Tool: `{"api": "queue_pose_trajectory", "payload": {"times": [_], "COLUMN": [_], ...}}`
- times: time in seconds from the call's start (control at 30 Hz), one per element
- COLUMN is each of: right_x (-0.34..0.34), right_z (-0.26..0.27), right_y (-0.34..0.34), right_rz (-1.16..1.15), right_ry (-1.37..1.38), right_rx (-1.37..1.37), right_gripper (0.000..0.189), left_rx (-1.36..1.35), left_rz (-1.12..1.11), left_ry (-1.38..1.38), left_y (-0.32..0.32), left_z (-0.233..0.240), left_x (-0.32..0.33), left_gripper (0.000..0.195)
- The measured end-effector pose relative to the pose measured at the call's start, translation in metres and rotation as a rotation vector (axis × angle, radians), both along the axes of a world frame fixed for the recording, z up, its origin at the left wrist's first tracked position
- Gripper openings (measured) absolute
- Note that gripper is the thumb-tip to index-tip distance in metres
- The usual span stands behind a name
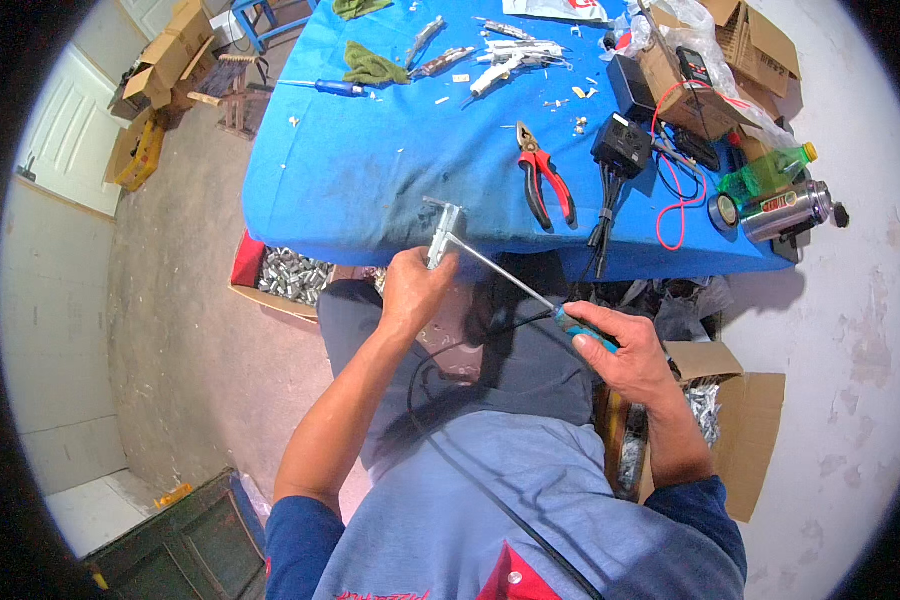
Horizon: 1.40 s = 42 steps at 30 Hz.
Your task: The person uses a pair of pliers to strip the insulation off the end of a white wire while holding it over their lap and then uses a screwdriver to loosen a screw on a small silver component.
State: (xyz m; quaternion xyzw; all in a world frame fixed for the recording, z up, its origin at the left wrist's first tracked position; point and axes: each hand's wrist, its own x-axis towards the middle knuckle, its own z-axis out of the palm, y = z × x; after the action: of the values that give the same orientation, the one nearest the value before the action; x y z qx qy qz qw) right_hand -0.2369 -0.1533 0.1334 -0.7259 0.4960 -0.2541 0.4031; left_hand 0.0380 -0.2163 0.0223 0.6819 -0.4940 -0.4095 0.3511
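Note:
My left hand (412, 289) grips a slim whitish part (441, 236) by its lower end, at the front edge of the blue-covered table (330, 165). A thin crosspiece shows at the part's upper end; its exact kind I cannot tell. In my right hand (626, 352) is a screwdriver with a teal handle (581, 330). Its steel shaft (502, 271) slants up to the left, and the tip meets the side of the part. Combination pliers with red and black handles (544, 176) lie on the cloth to the right of the part.
Similar whitish parts (521, 60), a blue screwdriver (337, 88) and a green cloth (371, 64) lie farther back. At right are a black power adapter (621, 144), a steel flask (784, 212) and a green bottle (769, 171). A box of metal pieces (292, 276) stands below left.

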Motion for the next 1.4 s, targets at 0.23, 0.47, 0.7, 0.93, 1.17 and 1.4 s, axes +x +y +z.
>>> {"api": "queue_pose_trajectory", "payload": {"times": [0.23, 0.47, 0.7, 0.93, 1.17, 1.4], "right_x": [0.004, 0.015, 0.026, 0.025, -0.007, 0.008], "right_z": [0.006, 0.016, 0.037, 0.019, -0.017, -0.048], "right_y": [0.001, 0.0, -0.008, -0.027, -0.05, -0.021], "right_rz": [0.001, 0.02, 0.093, 0.098, -0.167, -0.17], "right_ry": [0.062, 0.176, 0.347, 0.254, -0.406, -0.38], "right_rx": [-0.036, -0.186, -0.275, -0.235, 0.742, 0.535], "right_gripper": [0.034, 0.032, 0.032, 0.032, 0.039, 0.033], "left_rx": [-0.005, -0.022, -0.049, 0.026, 0.039, 0.033], "left_rz": [-0.011, -0.014, -0.003, 0.018, 0.02, 0.009], "left_ry": [0.008, -0.027, -0.1, -0.09, -0.091, -0.078], "left_y": [0.0, -0.004, -0.008, -0.012, -0.016, -0.017], "left_z": [-0.007, -0.01, -0.005, 0.008, 0.0, 0.003], "left_x": [0.0, -0.001, -0.006, -0.007, -0.002, 0.004], "left_gripper": [0.037, 0.036, 0.038, 0.036, 0.036, 0.035]}}
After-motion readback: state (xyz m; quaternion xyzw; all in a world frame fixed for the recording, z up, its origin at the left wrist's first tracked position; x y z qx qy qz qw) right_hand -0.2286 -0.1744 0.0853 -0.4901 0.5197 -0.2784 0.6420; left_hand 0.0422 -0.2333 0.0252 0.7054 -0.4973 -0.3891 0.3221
